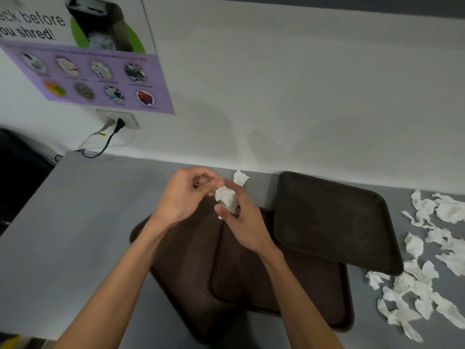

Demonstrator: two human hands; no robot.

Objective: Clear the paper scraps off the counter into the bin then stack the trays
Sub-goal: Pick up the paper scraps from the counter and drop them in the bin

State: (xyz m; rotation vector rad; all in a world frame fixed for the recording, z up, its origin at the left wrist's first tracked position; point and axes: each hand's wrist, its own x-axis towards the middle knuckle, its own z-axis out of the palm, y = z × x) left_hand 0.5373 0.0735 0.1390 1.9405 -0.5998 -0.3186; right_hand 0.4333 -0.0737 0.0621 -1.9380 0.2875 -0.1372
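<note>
**Loose wad, bin out of sight**

The left hand (pixel 186 197) and right hand (pixel 242 222) meet over the middle of the counter (pixel 75 222), towards its back edge. Both have fingers curled onto a crumpled paper wad (pixel 226 197): the left pinches its top, the right holds it between thumb and fingers. The wad looks loosely packed, so bits could shed on the way to the bin, which is not in view. A single scrap (pixel 240 177) at the back edge, just behind the hands, is easy to overlook. The scrap pile (pixel 425 268) along the right edge is thin and torn, and sweeping could push pieces over that edge. Three trays (pixel 332 222) overlap askew from the counter's middle to its front edge; no scrap shows in them.
</note>
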